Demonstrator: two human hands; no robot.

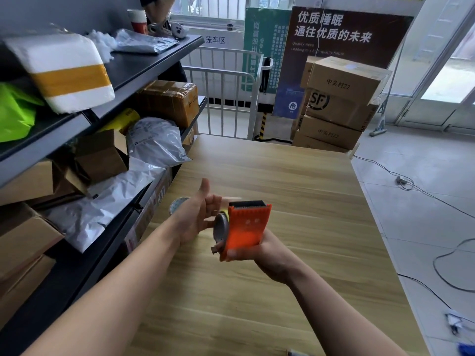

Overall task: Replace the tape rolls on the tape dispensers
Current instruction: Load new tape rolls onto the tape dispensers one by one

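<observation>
Over the wooden worktop [282,176], the orange dispenser [248,227] was clasped by the right hand [257,250], likely steadied for the left hand [198,217] at its roll [221,227]; that grip couldn't be told.

A: Right hand [257,250] fingers?
B: Behind the orange tape dispenser [248,227] it grips, not visible.
A: Left hand [198,217]?
B: Fingertips blurred. Pale strip [232,199] there, can't tell if it's pinched.
A: Spare on the bench [282,176]?
B: Tape roll [178,202] mostly hidden behind the left wrist.
A: Edges?
B: Person [156,14] by the shelf [144,62] cut off at top. Blue thing [466,349] and dark item [295,353] clipped at bottom, unidentifiable.
</observation>
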